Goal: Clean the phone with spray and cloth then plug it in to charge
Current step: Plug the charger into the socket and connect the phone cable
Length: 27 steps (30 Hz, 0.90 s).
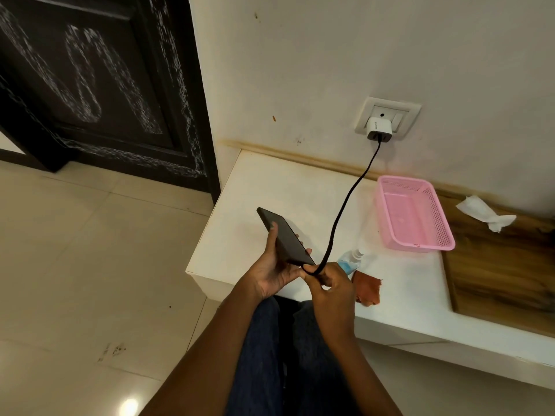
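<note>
Head view: your left hand (pixel 271 270) grips phone (pixel 283 237), long axis toward door; right hand (pixel 329 283) pinches cable (pixel 348 199) end at phone's near edge.

No text can be read; the small mark on the white charger (pixel 379 129) is illegible.

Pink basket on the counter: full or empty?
Empty. The pink basket shows only its bare floor; the spray bottle and brown cloth lie outside it on the counter.

We see a shiny smooth phone (pixel 285 238), a pink plastic basket (pixel 416 216) full of tiny holes, glossy floor tiles (pixel 90 265), and a wood-look board (pixel 498 274).
</note>
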Tool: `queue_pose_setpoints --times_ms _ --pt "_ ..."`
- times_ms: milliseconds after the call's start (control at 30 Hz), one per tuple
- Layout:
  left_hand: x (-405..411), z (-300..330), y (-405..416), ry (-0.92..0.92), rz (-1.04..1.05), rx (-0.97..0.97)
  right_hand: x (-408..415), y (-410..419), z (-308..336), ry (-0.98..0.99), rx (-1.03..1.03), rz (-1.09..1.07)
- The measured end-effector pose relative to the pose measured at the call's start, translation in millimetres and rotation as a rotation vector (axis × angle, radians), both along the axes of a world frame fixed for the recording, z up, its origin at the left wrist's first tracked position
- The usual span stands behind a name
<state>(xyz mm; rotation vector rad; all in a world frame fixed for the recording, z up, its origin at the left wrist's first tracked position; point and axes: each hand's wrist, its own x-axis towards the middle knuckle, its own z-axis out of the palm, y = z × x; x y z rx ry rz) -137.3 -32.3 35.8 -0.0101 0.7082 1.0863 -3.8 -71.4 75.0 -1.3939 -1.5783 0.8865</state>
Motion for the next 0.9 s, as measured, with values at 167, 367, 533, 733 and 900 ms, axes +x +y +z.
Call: queue_pose_setpoints --times_ms 167,367,533,733,900 --pt "1.4 0.9 -0.6 -0.016 0.060 0.054 -0.9 -6.4 2.2 0.185 -0.274 -0.071" --pt "2.1 1.7 -1.1 -0.075 0.120 0.087 -2.2 -2.2 16.2 0.321 -0.581 -0.101" --pt "2.5 4.3 -2.7 -0.112 0.150 0.133 -11.5 -2.9 18.2 0.280 -0.659 -0.051" --pt "1.2 6.6 -3.0 -0.090 0.165 0.138 -24.4 1.0 21.5 0.279 -0.600 -0.100" --pt "-2.4 6.2 -0.8 -0.038 0.200 0.126 -28.8 6.0 24.4 0.292 -0.633 -0.101"
